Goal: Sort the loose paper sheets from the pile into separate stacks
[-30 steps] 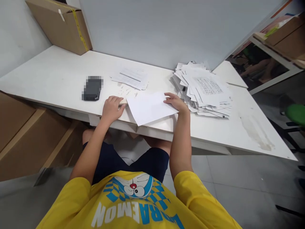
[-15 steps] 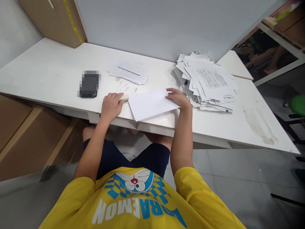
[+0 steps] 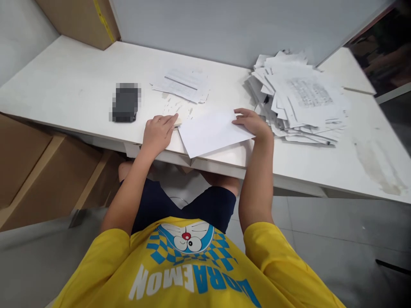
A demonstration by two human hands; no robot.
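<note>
My left hand (image 3: 158, 134) is closed over a small cream-coloured stapler (image 3: 177, 122) near the front of the table, with most of it hidden under my fingers. The left corner of a blank white sheet of paper (image 3: 212, 133) meets the stapler's exposed end. On the paper's right side, my right hand (image 3: 253, 123) grips the edge, fingers on top. Whether there is more than one sheet cannot be made out. Just beyond lies a low pile of printed papers (image 3: 183, 83), with small paper scraps in front of it.
A tall, untidy stack of papers (image 3: 302, 96) stands right of my right hand. A blurred-out dark object (image 3: 126, 102) lies to the left on the white table (image 3: 80, 85). A cardboard box (image 3: 86, 25) stands at the back left, against the grey partition (image 3: 208, 30).
The camera view has shifted a little. My left hand has slid further over the stapler, its fingers now reaching near its end by the paper's corner. My right hand keeps its grip.
</note>
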